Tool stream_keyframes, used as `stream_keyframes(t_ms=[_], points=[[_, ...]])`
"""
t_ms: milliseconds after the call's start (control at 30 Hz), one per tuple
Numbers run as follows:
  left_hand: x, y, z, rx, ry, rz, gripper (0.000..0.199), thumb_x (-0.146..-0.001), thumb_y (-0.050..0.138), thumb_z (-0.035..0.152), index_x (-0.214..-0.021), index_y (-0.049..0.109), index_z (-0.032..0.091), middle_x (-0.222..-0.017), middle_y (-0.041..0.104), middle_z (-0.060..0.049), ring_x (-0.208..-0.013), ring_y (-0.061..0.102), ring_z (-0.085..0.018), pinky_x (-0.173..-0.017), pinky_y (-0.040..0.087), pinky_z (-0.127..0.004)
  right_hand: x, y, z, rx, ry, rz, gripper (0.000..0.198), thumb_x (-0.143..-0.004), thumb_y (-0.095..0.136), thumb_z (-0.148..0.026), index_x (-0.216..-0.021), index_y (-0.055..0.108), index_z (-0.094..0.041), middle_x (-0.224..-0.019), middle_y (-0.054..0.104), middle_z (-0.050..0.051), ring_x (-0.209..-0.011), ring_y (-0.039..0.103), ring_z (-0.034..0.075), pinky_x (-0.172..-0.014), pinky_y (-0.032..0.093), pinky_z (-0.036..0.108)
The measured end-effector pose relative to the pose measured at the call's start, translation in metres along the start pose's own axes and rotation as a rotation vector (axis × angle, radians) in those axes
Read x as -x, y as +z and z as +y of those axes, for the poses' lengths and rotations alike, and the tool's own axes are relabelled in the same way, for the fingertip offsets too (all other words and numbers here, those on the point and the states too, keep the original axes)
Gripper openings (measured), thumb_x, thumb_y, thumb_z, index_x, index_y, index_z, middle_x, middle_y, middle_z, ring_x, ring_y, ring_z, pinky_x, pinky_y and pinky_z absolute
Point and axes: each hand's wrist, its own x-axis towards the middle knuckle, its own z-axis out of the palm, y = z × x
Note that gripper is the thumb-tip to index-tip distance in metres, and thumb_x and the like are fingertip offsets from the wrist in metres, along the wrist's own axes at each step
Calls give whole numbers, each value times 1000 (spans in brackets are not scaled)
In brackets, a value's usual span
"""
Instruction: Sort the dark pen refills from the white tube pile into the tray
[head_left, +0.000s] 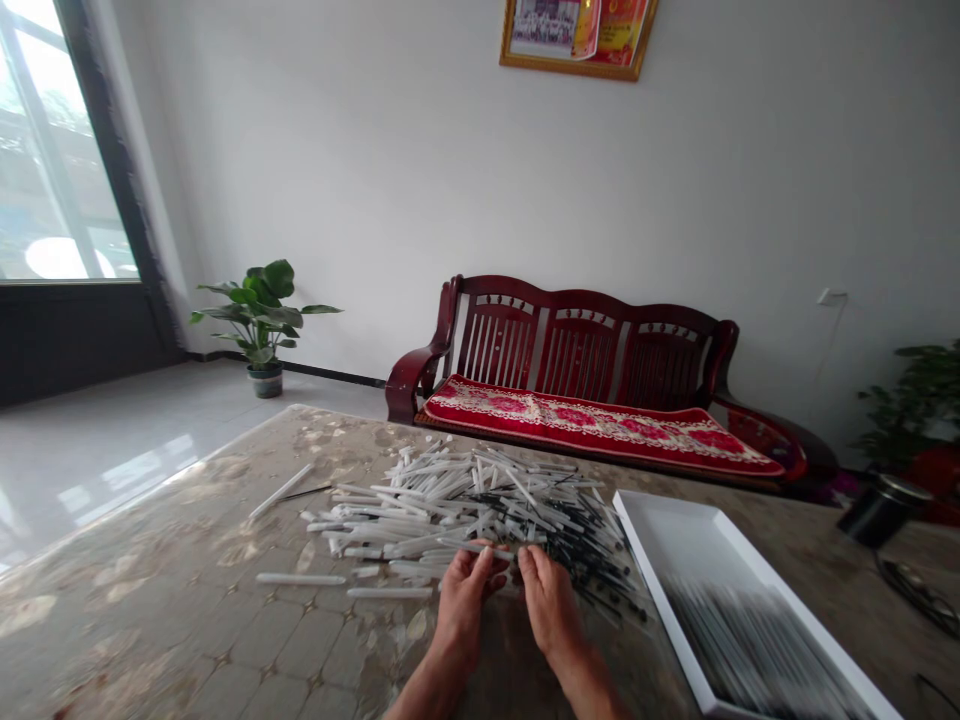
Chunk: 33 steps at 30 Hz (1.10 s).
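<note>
My left hand (461, 600) is closed in a pinch on a white pen barrel (501, 553), which points right toward my other hand. Beside it, my right hand (553, 605) has thumb and fingers pressed together at the barrel's right end; what they grip is too small to make out. Just beyond both hands lies a loose pile of white pen barrels (397, 520). Thin black pen parts (592, 550) are heaped at its right side. Two single white barrels (300, 579) lie left of my left hand, near the front of the pile.
A white open box (679, 640) stands on the right, with many slim grey pens (757, 640) lined up inside. Behind it is a black cylindrical container (881, 512). A patterned cloth (187, 560) covers the table. A red wooden bench (577, 350) stands beyond the far edge.
</note>
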Motion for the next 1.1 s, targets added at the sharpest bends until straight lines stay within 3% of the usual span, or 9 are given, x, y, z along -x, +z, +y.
stream_keyframes(t_ms=[167,333,500,633,800,967,1100], points=[[-1,-1,0,-37,6,-11,46,-54,88,47,-82,68,17,-78,76,-5,-73,71,-19,-61,52,-24,2,-4,-5,-75,-11,-7,31,-94,41,-46,-79,58,-25,-75,69,1,-70,64,18,-64,46,25],[-1,-2,-3,-66,21,-34,47,-55,88,48,-84,67,17,-78,76,-5,-72,71,-20,-60,51,-24,1,-3,-2,-38,67,-45,45,-97,30,-49,-68,56,-26,-61,65,0,-58,61,18,-55,41,26],[-2,-2,-1,-75,15,-24,47,-56,87,49,-84,67,17,-79,76,-5,-73,71,-19,-59,51,-23,1,-2,-2,-82,15,1,35,-95,40,-48,-75,57,-25,-69,67,0,-66,62,18,-60,43,25],[-2,-2,-2,-98,19,-35,50,-53,88,50,-84,66,18,-78,76,-4,-71,70,-18,-58,51,-23,1,-4,-3,-64,49,-19,43,-96,33,-48,-66,55,-26,-58,61,0,-56,58,18,-54,40,26],[-2,-3,-3,-134,34,-4,49,-56,84,54,-83,66,17,-78,75,-4,-73,70,-19,-59,51,-25,1,-4,0,-104,28,3,37,-94,40,-51,-76,58,-24,-68,65,0,-62,59,17,-56,42,25],[-3,-4,-3,-142,35,-9,51,-54,85,54,-84,65,17,-77,74,-3,-72,70,-20,-59,51,-26,1,0,4,-111,89,-20,43,-95,34,-52,-68,54,-25,-60,62,1,-58,58,19,-54,40,27],[-4,-4,-4,-163,43,2,50,-55,83,56,-82,65,17,-78,75,-5,-73,71,-21,-59,51,-26,1,0,4,-87,55,-14,37,-94,39,-51,-76,58,-24,-68,66,1,-64,61,19,-59,41,27]])
